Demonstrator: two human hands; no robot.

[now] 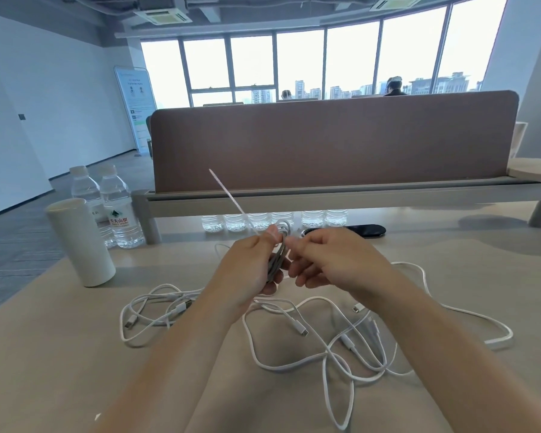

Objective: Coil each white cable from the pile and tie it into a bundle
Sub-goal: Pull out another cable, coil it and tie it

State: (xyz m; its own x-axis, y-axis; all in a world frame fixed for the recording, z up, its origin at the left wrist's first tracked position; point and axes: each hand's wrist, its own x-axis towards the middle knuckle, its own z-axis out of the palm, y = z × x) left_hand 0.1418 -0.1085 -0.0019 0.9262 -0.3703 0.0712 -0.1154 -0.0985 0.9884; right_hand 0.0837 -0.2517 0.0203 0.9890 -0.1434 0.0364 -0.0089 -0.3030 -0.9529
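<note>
Left hand [247,273]: curled round the coiled cable [277,260], thumb up by the tie [231,201]; gripping to keep the loops stacked and stop any springing apart.
Right hand [331,260]: fingers bent, thumb and forefinger pinching at the coil's upper edge, apparently on the tie at the wrap; exact contact hidden by the fingertips.
Coiled cable: 1 white cable wound into a narrow oval, held on edge in the air between both hands, above the surface [60,354] and clear of the pile [310,339].
Tie: thin white strip, slanting up and to the left from the top of the coil, free end in the air; probably left long as a tail to pull.
Pile: loose white cables in a tangle on the surface, just beneath and in front of the wrists, plugs showing here and there; lying close, likely for a short reach to the next 1.
Step in hand: by appearance, cinching the tie round the finished coil.
Progress: seemingly early; no tied bundle visible on the surface, several cables not yet coiled.
Next move: likely a steady pull on the long tail, with a firm left grip.
Risk: loosening the left grip too soon, letting loops slip out.
Left of the work: white cylinder [80,242] and 2 water bottles [119,210], standing well apart from the pile, out of the way of trailing cable.
Back: brown divider [325,142], more bottles [263,220] in a row beneath its shelf, dark flat object [350,229] beside them.
</note>
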